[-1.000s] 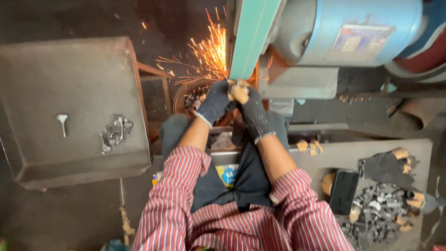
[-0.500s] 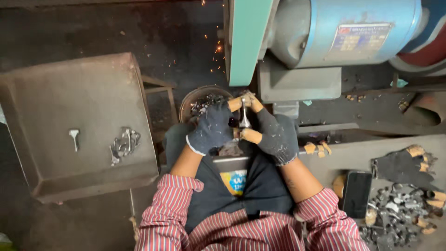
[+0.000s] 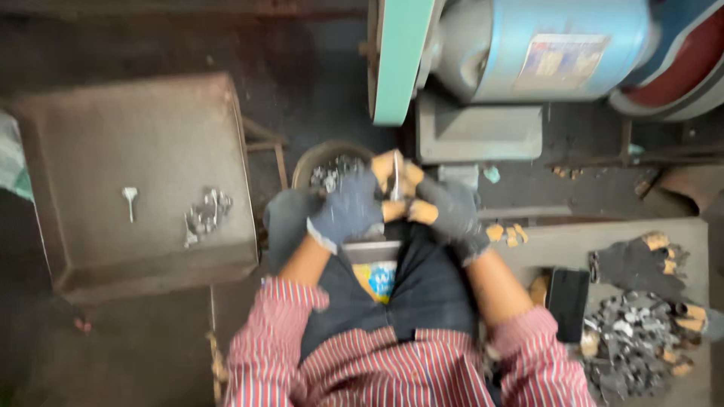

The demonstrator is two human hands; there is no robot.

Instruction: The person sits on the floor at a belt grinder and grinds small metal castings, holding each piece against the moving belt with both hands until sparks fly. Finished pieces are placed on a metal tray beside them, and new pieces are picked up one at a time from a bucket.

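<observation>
Holding: left hand (image 3: 348, 209) and right hand (image 3: 451, 217), gloved, fingers closed around a small metal piece (image 3: 395, 179) pinched between the fingertips.
Slip risk: grip looks thin; piece could drop into the bowl (image 3: 326, 164) just beyond the fingers.
Belt risk: green sanding belt (image 3: 400, 60) runs above the fingertips; worn glove tips could catch.

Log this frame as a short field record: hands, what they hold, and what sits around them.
left hand: gloved, gripping the small metal piece together with the right
right hand: gloved, on the same piece
bowl: round, just beyond the hands, holds metal parts
tray: to the left, one lone part and a small cluster
belt grinder: green belt, blue motor housing
spare gloves: on the right, beside a heap of parts
phone: dark, lying flat
</observation>
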